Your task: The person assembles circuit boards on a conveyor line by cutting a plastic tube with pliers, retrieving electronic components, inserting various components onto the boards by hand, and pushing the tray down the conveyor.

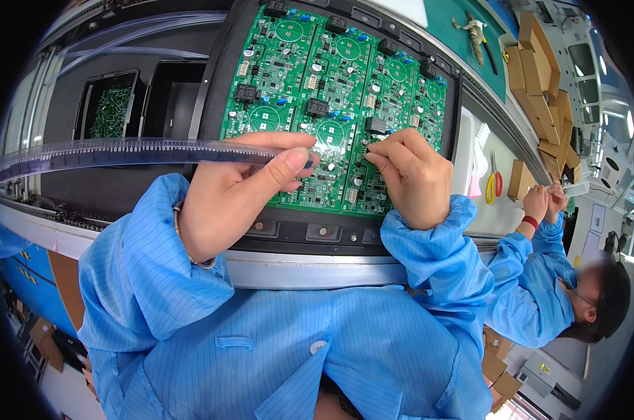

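Note:
A long clear plastic tube (128,150) with a row of small dark parts inside runs in from the left edge. My left hand (250,183) is closed round its end, thumb on top, over the near-left part of the circuit boards. Beneath both hands lies a panel of green circuit boards (348,187), carrying black blocks, blue parts and small cylinders, set in a black frame (324,232). My right hand (416,175) is pinched, fingertips down at the boards' surface right of centre. Whatever sits between those fingertips is too small and covered to name.
Left of the frame stand a black bin (111,112) of small green parts and another black bin (171,105). Red-and-yellow pliers (494,178) lie to the right. Beyond them are cardboard boxes (539,77) and a co-worker (541,294) in blue, hands raised at the line.

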### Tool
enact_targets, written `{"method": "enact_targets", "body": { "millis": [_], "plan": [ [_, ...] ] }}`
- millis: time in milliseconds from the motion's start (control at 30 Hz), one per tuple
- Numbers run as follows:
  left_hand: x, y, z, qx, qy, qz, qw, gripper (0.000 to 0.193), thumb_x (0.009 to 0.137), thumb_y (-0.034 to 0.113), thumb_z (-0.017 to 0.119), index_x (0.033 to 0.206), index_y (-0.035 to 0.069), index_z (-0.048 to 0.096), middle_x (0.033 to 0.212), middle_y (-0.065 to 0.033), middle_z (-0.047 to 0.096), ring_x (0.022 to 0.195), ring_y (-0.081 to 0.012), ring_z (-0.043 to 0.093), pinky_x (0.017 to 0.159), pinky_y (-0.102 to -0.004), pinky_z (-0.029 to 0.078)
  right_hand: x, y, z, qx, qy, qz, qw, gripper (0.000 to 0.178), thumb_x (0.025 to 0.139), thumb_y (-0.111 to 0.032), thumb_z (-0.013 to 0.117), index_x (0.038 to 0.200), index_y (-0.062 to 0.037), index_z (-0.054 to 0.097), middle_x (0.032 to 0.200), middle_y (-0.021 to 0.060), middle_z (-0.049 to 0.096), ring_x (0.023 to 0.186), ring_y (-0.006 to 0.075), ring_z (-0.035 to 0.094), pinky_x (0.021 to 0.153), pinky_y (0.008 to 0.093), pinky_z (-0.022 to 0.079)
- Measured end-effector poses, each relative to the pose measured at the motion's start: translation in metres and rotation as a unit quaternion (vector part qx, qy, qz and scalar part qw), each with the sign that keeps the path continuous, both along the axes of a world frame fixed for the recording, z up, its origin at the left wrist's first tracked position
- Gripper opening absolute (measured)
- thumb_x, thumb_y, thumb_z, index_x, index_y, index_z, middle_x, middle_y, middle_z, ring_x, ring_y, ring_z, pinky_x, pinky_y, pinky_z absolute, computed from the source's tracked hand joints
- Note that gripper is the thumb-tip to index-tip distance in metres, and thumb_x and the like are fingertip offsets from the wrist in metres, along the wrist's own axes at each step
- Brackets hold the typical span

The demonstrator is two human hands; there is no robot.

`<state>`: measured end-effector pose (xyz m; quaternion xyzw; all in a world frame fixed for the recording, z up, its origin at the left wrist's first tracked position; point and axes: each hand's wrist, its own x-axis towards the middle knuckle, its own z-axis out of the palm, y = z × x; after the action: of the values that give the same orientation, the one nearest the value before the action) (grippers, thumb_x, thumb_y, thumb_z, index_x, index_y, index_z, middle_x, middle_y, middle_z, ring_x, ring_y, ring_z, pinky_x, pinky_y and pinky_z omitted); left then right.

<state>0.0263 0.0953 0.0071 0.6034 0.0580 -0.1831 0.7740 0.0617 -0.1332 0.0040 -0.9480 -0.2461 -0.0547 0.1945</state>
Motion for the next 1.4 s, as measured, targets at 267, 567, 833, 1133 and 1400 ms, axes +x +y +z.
{"method": "enact_targets", "body": {
  "millis": [267,567,833,1133,1400],
  "plan": [
    [0.0,0.002,0.0,0.005,-0.002,-0.008,1.0,0.029,0.09,0.016,0.055,0.11,-0.005,0.057,0.097,-0.0209,0.063,0.09,-0.0266,0.064,0.076,-0.0298,0.054,-0.001,0.0,-0.001,0.006,-0.005,-0.001,1.0,0.009,0.07,-0.001,0.069,0.079,-0.0035,0.067,0.076,0.0006,0.057,0.053,0.0131,0.048,0.049,0.0242,0.039],
    [-0.001,0.004,0.0,0.005,0.004,-0.008,1.0,0.029,0.09,0.016,0.055,0.11,-0.005,0.057,0.097,-0.0205,0.064,0.09,-0.0256,0.064,0.076,-0.0291,0.054,0.001,0.008,0.007,-0.135,-0.047,0.028,0.989,0.013,0.069,-0.003,0.068,0.081,-0.0055,0.065,0.079,0.0006,0.056,0.054,0.017,0.051,0.05,0.0277,0.041],
    [-0.002,0.006,0.001,0.006,0.004,-0.011,1.0,0.029,0.09,0.016,0.055,0.11,-0.005,0.057,0.097,-0.02,0.064,0.09,-0.0248,0.063,0.077,-0.0289,0.054,-0.001,0.015,0.012,-0.21,-0.059,0.027,0.976,0.015,0.069,-0.003,0.067,0.084,-0.0052,0.065,0.082,0.0013,0.057,0.055,0.0175,0.052,0.051,0.028,0.042],
    [0.0,0.005,0.001,0.025,0.0,-0.021,0.999,0.031,0.09,0.018,0.056,0.111,-0.006,0.057,0.097,-0.0201,0.063,0.09,-0.0248,0.063,0.077,-0.0287,0.054,-0.018,0.004,-0.001,-0.116,-0.125,0.051,0.984,0.022,0.069,-0.002,0.066,0.091,-0.0056,0.066,0.086,0.0023,0.058,0.064,0.0169,0.055,0.056,0.0259,0.045],
    [-0.004,-0.001,0.003,0.009,0.033,-0.012,0.999,0.033,0.091,0.019,0.055,0.113,-0.005,0.056,0.099,-0.0205,0.063,0.092,-0.0256,0.063,0.076,-0.0288,0.054,-0.022,0.033,0.015,0.092,-0.021,0.053,0.994,0.029,0.062,0.001,0.071,0.091,-0.0051,0.068,0.085,0.0047,0.061,0.068,0.0167,0.054,0.06,0.0259,0.045]
  ]
}}
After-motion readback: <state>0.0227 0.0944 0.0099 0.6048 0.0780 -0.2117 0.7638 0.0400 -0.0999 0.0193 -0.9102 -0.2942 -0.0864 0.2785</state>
